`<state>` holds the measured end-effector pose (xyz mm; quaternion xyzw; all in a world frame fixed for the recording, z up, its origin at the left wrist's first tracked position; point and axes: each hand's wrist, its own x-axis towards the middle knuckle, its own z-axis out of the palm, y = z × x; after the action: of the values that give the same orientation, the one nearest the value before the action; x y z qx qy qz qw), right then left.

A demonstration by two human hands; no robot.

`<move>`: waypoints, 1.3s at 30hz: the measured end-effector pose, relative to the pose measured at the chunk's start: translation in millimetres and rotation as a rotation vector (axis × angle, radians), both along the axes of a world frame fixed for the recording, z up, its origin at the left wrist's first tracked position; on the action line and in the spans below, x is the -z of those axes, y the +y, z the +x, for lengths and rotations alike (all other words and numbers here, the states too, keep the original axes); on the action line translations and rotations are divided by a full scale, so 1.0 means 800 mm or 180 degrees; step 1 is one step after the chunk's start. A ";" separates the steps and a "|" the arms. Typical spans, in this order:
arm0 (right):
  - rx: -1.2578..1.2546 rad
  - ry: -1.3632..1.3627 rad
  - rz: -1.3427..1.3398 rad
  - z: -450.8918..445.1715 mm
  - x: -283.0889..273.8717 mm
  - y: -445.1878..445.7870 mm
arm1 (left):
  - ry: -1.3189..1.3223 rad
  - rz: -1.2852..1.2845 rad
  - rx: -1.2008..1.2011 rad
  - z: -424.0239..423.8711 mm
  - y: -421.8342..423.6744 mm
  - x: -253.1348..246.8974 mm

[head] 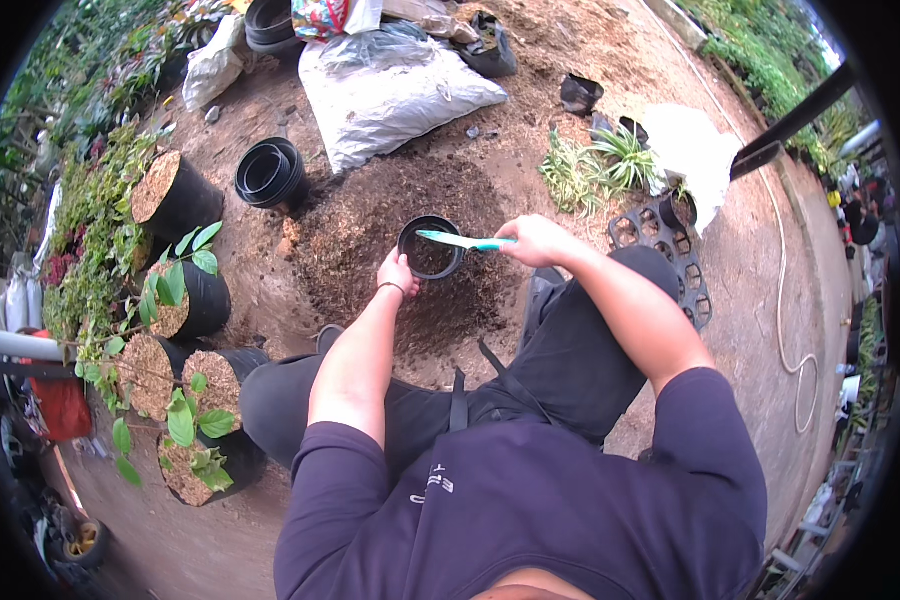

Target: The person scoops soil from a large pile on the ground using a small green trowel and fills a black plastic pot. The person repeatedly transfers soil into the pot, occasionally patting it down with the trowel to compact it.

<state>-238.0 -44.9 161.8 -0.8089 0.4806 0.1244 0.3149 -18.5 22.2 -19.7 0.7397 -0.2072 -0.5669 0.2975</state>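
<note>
My left hand (400, 274) grips the near left rim of a round black plastic pot (462, 264), with the thumb at its edge. Dark material shows inside the pot, but its depth is hard to tell. In my right hand (538, 240) is the handle of a turquoise garden trowel (457, 240), its blade reaching leftward over the pot's mouth. Whether the blade touches the contents cannot be made out. Below and around the pot spreads a mound of dark, loose potting mix (360, 225) on the ground between my feet.
Nested black pots (270, 174) stand left of the mound. Behind it lies a stuffed white sack (397, 97). Spider plants (622, 159) and a black cell tray (649, 229) are to the right. Several filled grow bags (202, 300) line the left; a hose (784, 300) runs far right.
</note>
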 end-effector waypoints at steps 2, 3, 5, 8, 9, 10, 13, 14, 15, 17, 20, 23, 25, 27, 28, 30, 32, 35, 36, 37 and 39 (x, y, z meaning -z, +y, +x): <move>0.0004 0.0127 -0.0222 0.010 -0.006 0.007 | -0.0079 -0.0024 -0.0037 0.003 0.001 0.002; 0.0032 0.0178 -0.0339 0.017 -0.008 0.016 | -0.0113 -0.0024 -0.0037 0.003 0.004 0.004; -0.0457 0.0702 -0.0652 0.025 0.010 0.029 | -0.0089 -0.0207 -0.0022 0.003 0.003 0.011; -0.0744 0.0805 -0.0639 0.036 0.012 0.042 | -0.0174 -0.0115 -0.0022 0.002 0.004 0.009; -0.0723 0.0847 -0.0622 0.040 0.002 0.043 | -0.0252 -0.0027 -0.0040 -0.002 0.006 0.007; -0.0669 0.0747 -0.0705 0.044 0.001 0.043 | -0.0308 -0.0031 -0.0067 -0.002 0.006 0.001; -0.0590 0.0620 -0.0891 0.043 0.006 0.041 | -0.0272 -0.0056 -0.0113 -0.002 0.004 -0.002; -0.0635 0.0659 -0.0907 0.040 0.021 0.038 | -0.0219 -0.0124 -0.0057 -0.003 0.004 -0.004; -0.0702 0.0663 -0.0914 0.046 0.020 0.038 | -0.0243 -0.0097 -0.0055 0.000 0.005 -0.001; -0.0687 0.0778 -0.0864 0.045 0.008 0.032 | -0.0292 -0.0041 -0.0043 0.001 0.005 0.003; -0.0566 0.0753 -0.0864 0.042 -0.011 0.033 | -0.0324 0.0026 -0.0096 0.002 0.003 0.004; -0.0465 0.0749 -0.0859 0.029 0.005 0.038 | -0.0222 -0.0096 -0.0092 0.001 0.002 0.014; -0.0695 0.0901 -0.0658 0.028 0.000 0.026 | -0.0440 -0.0027 -0.0283 -0.006 0.001 0.014; -0.0263 0.0656 -0.0495 0.014 -0.018 0.018 | -0.0712 0.0128 -0.0279 -0.008 0.003 0.015; 0.0030 0.0426 -0.0384 0.008 -0.028 0.017 | -0.0863 0.0223 -0.0326 -0.004 0.009 0.016; 0.0568 0.0096 -0.0089 0.010 -0.044 0.019 | -0.1612 -0.0105 -0.0331 0.034 0.026 0.081; 0.0574 0.0451 -0.0350 -0.001 -0.010 0.018 | -0.1535 -0.0222 -0.0541 0.028 0.016 0.099; 0.0527 0.0283 -0.0088 -0.010 0.013 0.013 | -0.0837 -0.0151 -0.1249 0.021 0.012 0.092; 0.0632 0.0182 0.0037 -0.010 0.014 0.011 | -0.0585 -0.0103 -0.1450 0.018 0.013 0.087; 0.0738 0.0080 0.0161 -0.011 0.014 0.009 | -0.0345 -0.0056 -0.1656 0.015 0.011 0.077; 0.0847 0.0103 0.0376 -0.008 0.011 0.005 | -0.0836 -0.0147 -0.0962 0.019 0.011 0.075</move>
<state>-244.2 -40.5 153.4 -0.7160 0.5804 0.1227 0.3679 -3.4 31.1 -79.9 0.8229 -0.1438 -0.4096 0.3666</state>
